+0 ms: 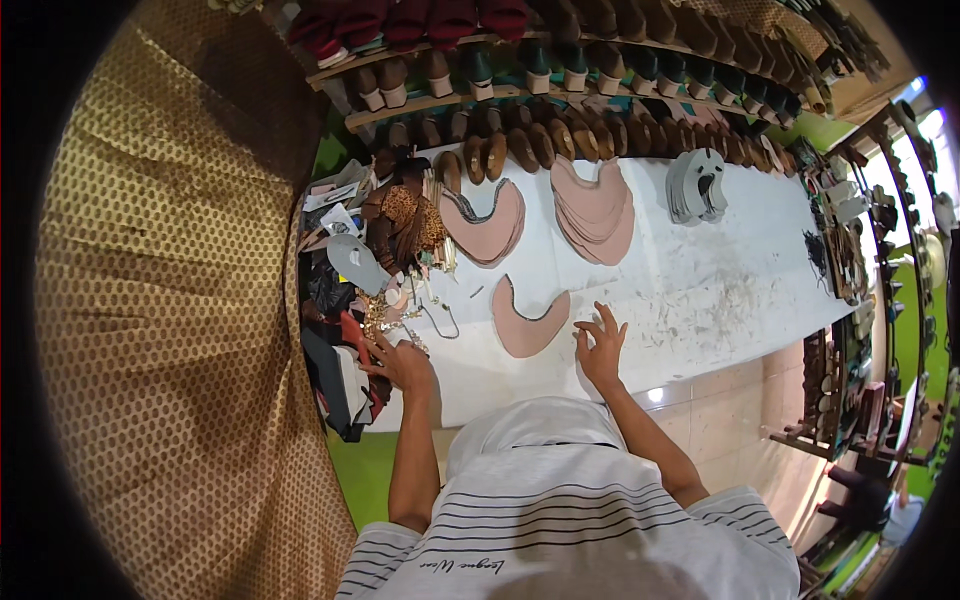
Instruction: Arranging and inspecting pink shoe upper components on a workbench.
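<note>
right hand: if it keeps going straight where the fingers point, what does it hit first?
The right hand points up the white table, away from the person. The nearest thing in that line looks like the stack of pink curved pieces; the single pink piece lies to its left, probably missed. Depth is unclear.

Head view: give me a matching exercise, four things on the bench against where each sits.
Things:
1. left hand
2. right hand
3. grey stack
4. single pink piece

Places:
A. far right part of the white table, near the shelves
B. between the two hands
C. at the clutter on the table's left edge
D. fingers spread, just right of the pink piece

Pairs: 1-C, 2-D, 3-A, 4-B
</note>
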The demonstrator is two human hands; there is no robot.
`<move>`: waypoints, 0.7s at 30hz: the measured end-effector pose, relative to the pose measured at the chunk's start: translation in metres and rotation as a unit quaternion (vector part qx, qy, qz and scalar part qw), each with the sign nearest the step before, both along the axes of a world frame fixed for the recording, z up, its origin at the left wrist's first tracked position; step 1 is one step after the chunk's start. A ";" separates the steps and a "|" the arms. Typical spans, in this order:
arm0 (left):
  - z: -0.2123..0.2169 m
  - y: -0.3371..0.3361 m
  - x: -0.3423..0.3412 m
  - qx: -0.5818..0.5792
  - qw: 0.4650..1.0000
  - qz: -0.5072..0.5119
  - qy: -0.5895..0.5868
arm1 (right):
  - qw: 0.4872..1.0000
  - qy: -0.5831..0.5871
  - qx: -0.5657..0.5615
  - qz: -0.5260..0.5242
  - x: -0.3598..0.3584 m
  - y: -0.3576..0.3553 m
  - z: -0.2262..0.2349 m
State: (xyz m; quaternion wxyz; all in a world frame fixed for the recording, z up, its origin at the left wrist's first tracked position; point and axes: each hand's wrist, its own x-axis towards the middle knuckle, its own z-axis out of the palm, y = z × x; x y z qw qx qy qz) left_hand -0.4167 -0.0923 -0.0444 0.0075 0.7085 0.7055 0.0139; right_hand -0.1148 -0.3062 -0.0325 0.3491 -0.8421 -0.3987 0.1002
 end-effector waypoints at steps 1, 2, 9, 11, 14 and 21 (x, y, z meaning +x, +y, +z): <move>-0.001 0.000 -0.001 0.001 1.000 -0.004 -0.001 | 1.000 0.002 -0.002 -0.001 -0.001 -0.002 0.001; -0.002 0.000 -0.003 0.005 1.000 -0.007 0.005 | 1.000 0.001 -0.001 -0.005 -0.002 -0.004 0.002; 0.007 0.002 -0.010 -0.002 1.000 -0.012 0.012 | 0.999 0.003 0.015 -0.033 -0.007 -0.022 0.004; 0.014 0.000 -0.014 0.002 1.000 -0.012 0.003 | 0.999 0.006 0.015 -0.037 -0.008 -0.026 0.006; 0.037 -0.006 -0.009 0.010 0.999 -0.035 -0.036 | 0.999 0.001 0.013 -0.043 -0.010 -0.034 0.005; 0.070 -0.049 0.049 -0.044 0.956 -0.193 -0.217 | 1.000 0.012 0.008 -0.014 -0.007 -0.031 0.019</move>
